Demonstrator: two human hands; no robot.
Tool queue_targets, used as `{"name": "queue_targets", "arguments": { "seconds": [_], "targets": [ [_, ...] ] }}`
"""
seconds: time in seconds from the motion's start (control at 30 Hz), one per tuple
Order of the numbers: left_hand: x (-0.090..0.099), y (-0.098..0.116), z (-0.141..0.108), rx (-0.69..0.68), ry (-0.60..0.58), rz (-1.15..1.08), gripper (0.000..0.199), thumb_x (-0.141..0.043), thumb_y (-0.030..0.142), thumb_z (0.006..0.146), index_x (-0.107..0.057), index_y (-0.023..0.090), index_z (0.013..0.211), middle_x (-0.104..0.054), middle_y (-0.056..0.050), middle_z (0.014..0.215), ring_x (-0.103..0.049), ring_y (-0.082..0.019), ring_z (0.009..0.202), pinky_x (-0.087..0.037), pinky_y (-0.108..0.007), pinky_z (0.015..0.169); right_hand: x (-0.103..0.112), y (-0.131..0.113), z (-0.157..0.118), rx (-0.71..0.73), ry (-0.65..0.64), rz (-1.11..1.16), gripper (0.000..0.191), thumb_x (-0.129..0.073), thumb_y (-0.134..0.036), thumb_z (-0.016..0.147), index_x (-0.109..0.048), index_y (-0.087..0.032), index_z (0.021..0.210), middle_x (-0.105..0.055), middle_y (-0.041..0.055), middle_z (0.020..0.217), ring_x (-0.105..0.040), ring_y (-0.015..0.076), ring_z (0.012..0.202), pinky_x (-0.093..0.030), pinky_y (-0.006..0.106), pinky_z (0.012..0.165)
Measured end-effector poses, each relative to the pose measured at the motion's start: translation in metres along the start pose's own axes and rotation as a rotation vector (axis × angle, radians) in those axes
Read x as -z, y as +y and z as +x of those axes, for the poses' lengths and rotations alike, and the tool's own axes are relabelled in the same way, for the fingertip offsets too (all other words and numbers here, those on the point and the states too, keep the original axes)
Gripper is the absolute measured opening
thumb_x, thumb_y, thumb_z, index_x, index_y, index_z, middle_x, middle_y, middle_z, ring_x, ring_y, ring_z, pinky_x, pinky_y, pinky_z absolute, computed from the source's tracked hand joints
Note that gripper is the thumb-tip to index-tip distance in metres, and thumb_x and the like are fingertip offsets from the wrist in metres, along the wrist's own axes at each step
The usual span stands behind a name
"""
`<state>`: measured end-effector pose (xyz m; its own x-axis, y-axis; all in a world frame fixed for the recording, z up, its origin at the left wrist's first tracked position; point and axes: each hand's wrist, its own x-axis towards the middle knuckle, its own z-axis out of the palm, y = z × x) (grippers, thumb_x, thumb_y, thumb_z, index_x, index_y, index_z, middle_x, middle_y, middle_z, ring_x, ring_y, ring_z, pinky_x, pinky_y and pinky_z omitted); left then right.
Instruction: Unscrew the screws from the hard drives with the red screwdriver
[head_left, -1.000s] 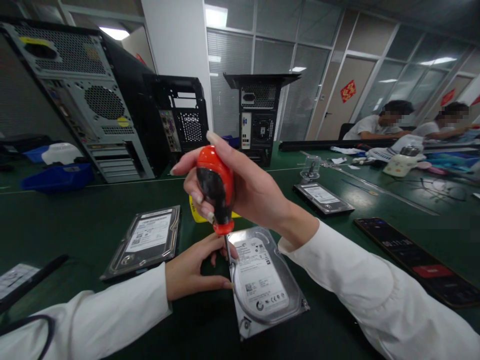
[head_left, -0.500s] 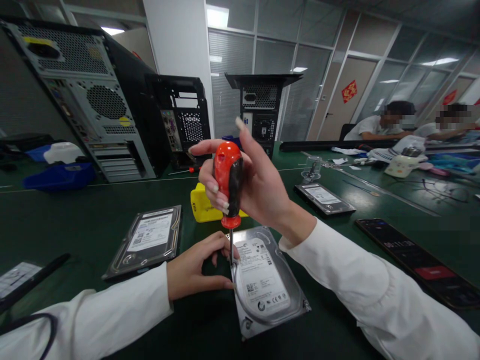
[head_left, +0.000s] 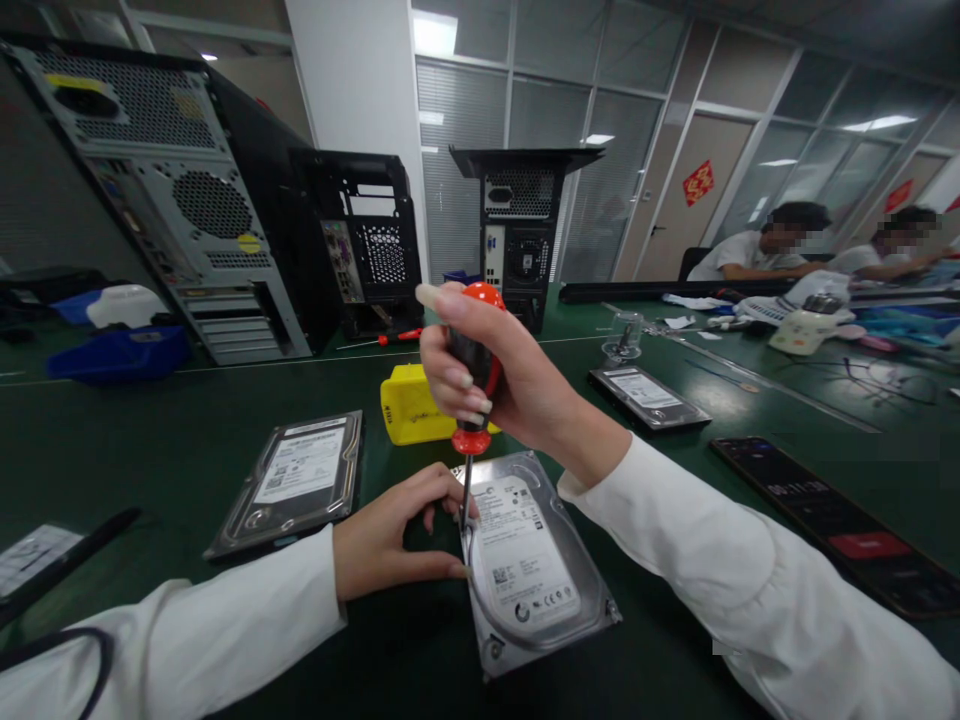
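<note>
My right hand [head_left: 510, 370] is wrapped round the red and black handle of a screwdriver [head_left: 471, 440], thumb across its top. The shaft points down, and its tip meets the left edge of a silver hard drive [head_left: 529, 560] with a white label. At that same edge is my left hand [head_left: 405, 525], its fingertips beside the screwdriver tip and its thumb touching the drive's side. The left fingers partly hide the drive's upper left corner. Just behind the drive sits a yellow bin [head_left: 412, 405].
Other hard drives lie left [head_left: 300, 475] and right [head_left: 649, 397]. A phone [head_left: 832, 520] is at the right, near my sleeve. Computer cases [head_left: 255, 200] stand behind, with a second screwdriver [head_left: 386, 339] before them. Two people sit at the far right.
My right hand has turned round the screwdriver, its fingers closing more tightly and its thumb now over the top. The handle leans slightly more to the right. My left hand has stayed in place.
</note>
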<state>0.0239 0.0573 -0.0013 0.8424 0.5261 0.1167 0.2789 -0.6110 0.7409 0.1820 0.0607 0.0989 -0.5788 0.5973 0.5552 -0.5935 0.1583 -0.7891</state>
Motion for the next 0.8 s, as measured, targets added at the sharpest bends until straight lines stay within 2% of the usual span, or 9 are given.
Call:
{"name": "queue_targets", "arguments": {
  "seconds": [0.17, 0.3, 0.37, 0.43, 0.53, 0.6, 0.67, 0.73, 0.8],
  "targets": [
    [0.0, -0.001, 0.0, 0.0, -0.001, -0.008, 0.033, -0.07, 0.031, 0.075, -0.053, 0.02, 0.102, -0.05, -0.001, 0.097, -0.046, -0.016, 0.084, -0.04, -0.023, 0.066, -0.001, -0.002, -0.001, -0.042, -0.035, 0.03, 0.024, -0.049, -0.034, 0.087, -0.045, -0.016, 0.072, -0.041, -0.0072, 0.052, -0.031, 0.0017, 0.036, -0.026, 0.014, 0.036],
    [0.0, -0.001, -0.001, 0.001, 0.012, -0.025, 0.033, -0.069, 0.031, 0.076, -0.053, 0.019, 0.103, -0.05, -0.002, 0.099, -0.047, -0.017, 0.086, -0.04, -0.024, 0.066, -0.003, -0.003, -0.002, -0.035, -0.097, 0.036, 0.041, -0.033, -0.051, 0.089, -0.05, -0.016, 0.077, -0.043, -0.0027, 0.059, -0.039, 0.0052, 0.045, -0.032, 0.018, 0.044],
    [0.0, -0.001, -0.001, 0.002, 0.013, -0.032, 0.033, -0.069, 0.031, 0.076, -0.053, 0.019, 0.103, -0.051, -0.002, 0.101, -0.047, -0.017, 0.087, -0.04, -0.025, 0.067, -0.005, -0.004, -0.001, -0.05, -0.129, 0.015, 0.044, -0.027, -0.05, 0.091, -0.053, -0.015, 0.083, -0.046, -0.0004, 0.066, -0.044, 0.0074, 0.053, -0.037, 0.021, 0.051],
    [-0.001, -0.002, -0.002, 0.004, 0.012, -0.039, 0.033, -0.069, 0.031, 0.076, -0.053, 0.02, 0.103, -0.051, -0.002, 0.102, -0.048, -0.018, 0.089, -0.041, -0.026, 0.068, -0.007, -0.003, -0.001, -0.1, -0.11, -0.022, 0.037, -0.032, -0.044, 0.092, -0.054, -0.015, 0.091, -0.047, -0.0001, 0.072, -0.047, 0.0081, 0.059, -0.041, 0.022, 0.059],
    [0.0, -0.003, -0.002, 0.0, 0.012, -0.038, 0.033, -0.069, 0.031, 0.076, -0.053, 0.02, 0.103, -0.051, -0.002, 0.103, -0.049, -0.019, 0.091, -0.041, -0.026, 0.069, -0.01, -0.001, -0.002, -0.109, -0.035, -0.046, 0.017, -0.047, -0.033, 0.087, -0.052, -0.017, 0.09, -0.051, -0.0006, 0.08, -0.052, 0.0085, 0.066, -0.045, 0.023, 0.064],
    [0.0, -0.003, -0.002, -0.01, 0.011, -0.034, 0.032, -0.068, 0.031, 0.076, -0.052, 0.021, 0.102, -0.051, -0.002, 0.103, -0.049, -0.019, 0.092, -0.041, -0.026, 0.07, -0.01, 0.001, -0.002, -0.067, 0.025, -0.078, 0.013, -0.054, -0.028, 0.083, -0.048, -0.017, 0.086, -0.055, -0.0009, 0.08, -0.053, 0.0073, 0.061, -0.046, 0.021, 0.059],
    [0.0, -0.002, -0.001, -0.013, 0.008, -0.022, 0.032, -0.068, 0.032, 0.077, -0.053, 0.021, 0.103, -0.051, -0.002, 0.102, -0.048, -0.018, 0.091, -0.041, -0.025, 0.069, -0.01, 0.003, -0.002, -0.031, 0.064, -0.121, 0.017, -0.059, -0.027, 0.08, -0.045, -0.017, 0.082, -0.055, -0.0031, 0.071, -0.048, 0.0045, 0.049, -0.041, 0.017, 0.047],
    [0.0, -0.001, -0.001, -0.005, 0.006, -0.006, 0.033, -0.068, 0.034, 0.076, -0.053, 0.021, 0.103, -0.051, -0.002, 0.1, -0.048, -0.018, 0.089, -0.041, -0.025, 0.068, -0.009, 0.004, -0.002, -0.005, 0.07, -0.124, 0.02, -0.061, -0.028, 0.079, -0.044, -0.018, 0.078, -0.049, -0.0067, 0.06, -0.04, 0.0026, 0.04, -0.033, 0.015, 0.039],
    [0.0, 0.0, -0.001, 0.005, 0.003, 0.004, 0.034, -0.068, 0.034, 0.076, -0.053, 0.02, 0.103, -0.051, -0.002, 0.099, -0.047, -0.017, 0.087, -0.041, -0.025, 0.067, -0.008, 0.003, -0.002, 0.01, 0.055, -0.103, 0.018, -0.058, -0.031, 0.08, -0.045, -0.018, 0.081, -0.044, -0.0083, 0.055, -0.036, 0.0019, 0.038, -0.029, 0.014, 0.038]
  ]
}}
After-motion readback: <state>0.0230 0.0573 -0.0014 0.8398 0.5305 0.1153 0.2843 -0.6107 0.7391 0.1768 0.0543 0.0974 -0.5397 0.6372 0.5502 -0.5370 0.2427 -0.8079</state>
